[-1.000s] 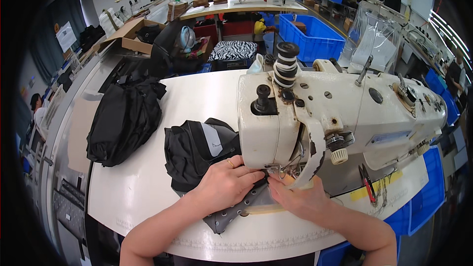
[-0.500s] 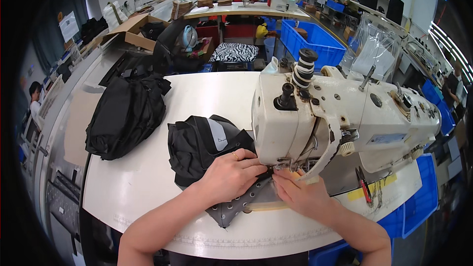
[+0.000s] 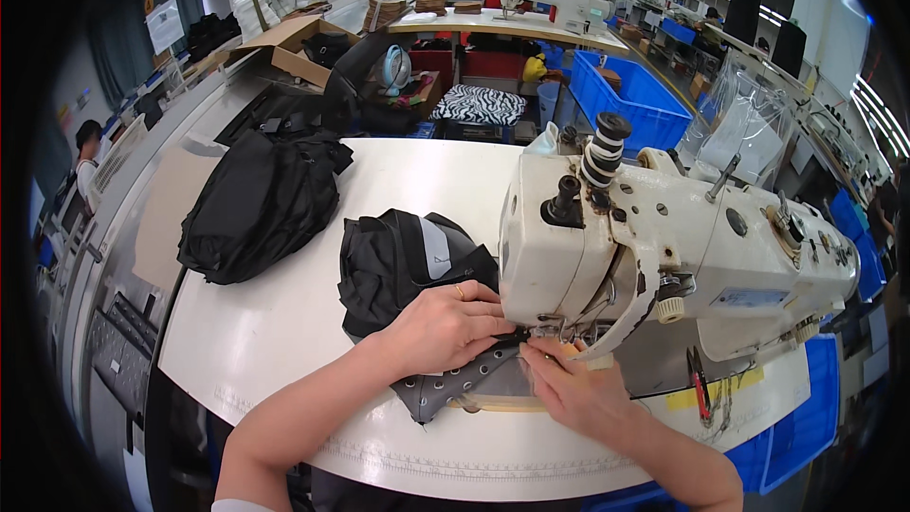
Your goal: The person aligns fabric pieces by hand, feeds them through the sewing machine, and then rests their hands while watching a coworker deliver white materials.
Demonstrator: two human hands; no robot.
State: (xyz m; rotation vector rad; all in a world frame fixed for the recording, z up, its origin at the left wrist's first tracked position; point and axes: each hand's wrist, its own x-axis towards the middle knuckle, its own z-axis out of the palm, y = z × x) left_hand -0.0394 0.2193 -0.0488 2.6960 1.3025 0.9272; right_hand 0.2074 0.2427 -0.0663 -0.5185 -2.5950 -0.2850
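A white, chipped sewing machine stands on a white table. My left hand, with a ring, presses closed fingers on a bundle of black fabric with a pale strip, beside the presser foot. A grey fabric flap with eyelets extends below that hand. My right hand is closed just below the needle area, fingertips at the fabric edge; what they pinch is too small to make out. A black bag lies at the left; red-handled snips lie right of the machine.
Blue bins stand behind and right of the table. A cardboard box and zebra-print seat are beyond it. A co-worker sits far left; another workbench with a machine stands behind.
The fabric bundle and grey flap have shifted slightly away from me beside the machine, both hands staying with them at the presser foot. The whole view has also shifted slightly.
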